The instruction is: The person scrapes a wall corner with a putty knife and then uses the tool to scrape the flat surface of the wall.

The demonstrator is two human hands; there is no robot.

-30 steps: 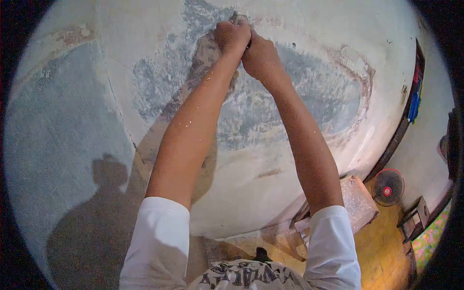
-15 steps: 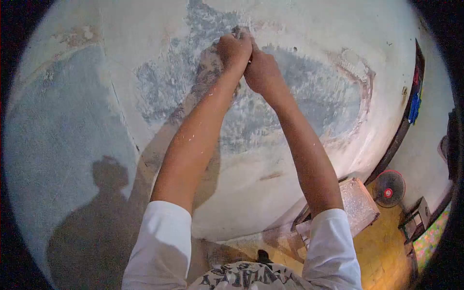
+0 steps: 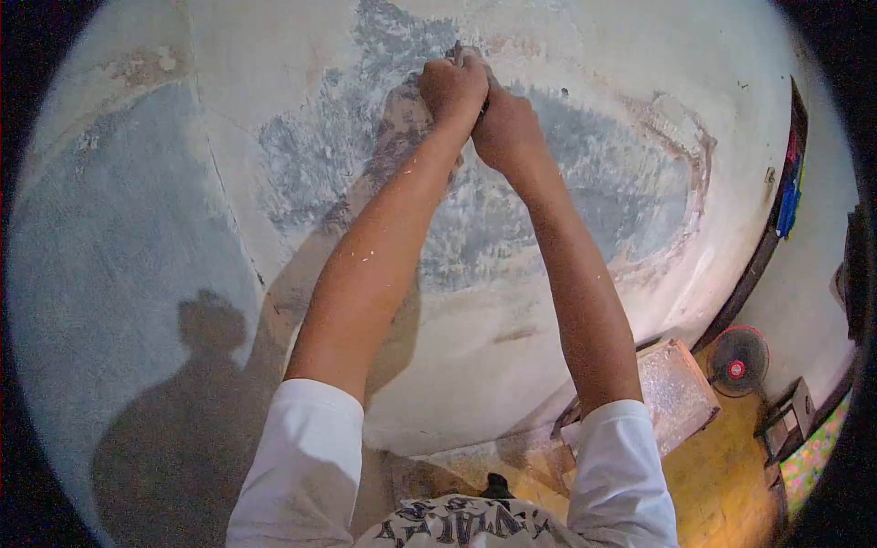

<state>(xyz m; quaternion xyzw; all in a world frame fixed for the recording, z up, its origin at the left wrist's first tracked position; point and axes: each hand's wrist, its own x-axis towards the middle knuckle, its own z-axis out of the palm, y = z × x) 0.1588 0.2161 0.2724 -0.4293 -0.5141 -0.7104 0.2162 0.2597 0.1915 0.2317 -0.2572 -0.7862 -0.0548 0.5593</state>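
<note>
Both arms reach up to the wall (image 3: 457,365), where my left hand (image 3: 453,89) and my right hand (image 3: 508,130) are side by side and touching. Their fingers are wrapped round a dark, narrow tool (image 3: 459,53), whose tip shows above the left hand; the rest is mostly hidden. Around the hands lies a rough grey patch (image 3: 603,173) where the pale surface coat is gone. Light flecks dot both forearms.
To the left, a larger grey area (image 3: 119,237) of wall carries my shadow. At the lower right are a foil-like box (image 3: 674,395), a round fan with a red rim (image 3: 738,362), a small stand (image 3: 789,420) and yellowish floor (image 3: 722,466).
Both hands have shifted slightly to the right in view, still together on the tool. More of the tool's dark tip shows above them.
</note>
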